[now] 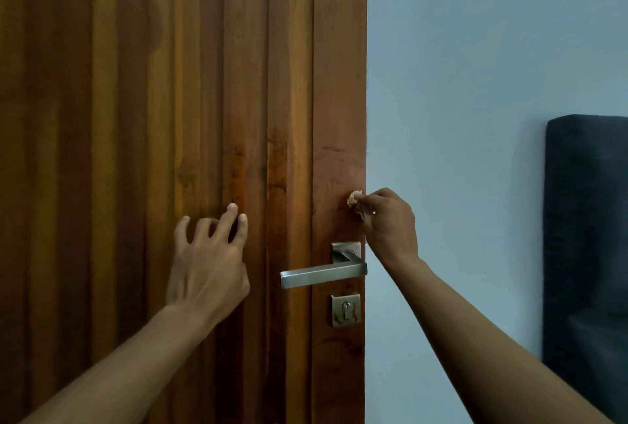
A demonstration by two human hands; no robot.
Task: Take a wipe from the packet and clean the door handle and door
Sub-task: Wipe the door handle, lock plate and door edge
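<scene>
A brown wooden door [176,84] with vertical grooves fills the left half of the view. Its metal lever handle [319,275] sticks out near the door's right edge, with a square keyhole plate [346,310] below it. My right hand [387,223] is closed around a small crumpled white wipe [354,198], pressed against the door's right edge just above the handle. My left hand [209,253] rests its spread fingertips on the door panel to the left of the handle, holding nothing. The wipe packet is not in view.
A pale blue wall [458,84] lies beyond the door's edge on the right. A dark upholstered panel [588,253], perhaps a headboard, stands against that wall at the far right.
</scene>
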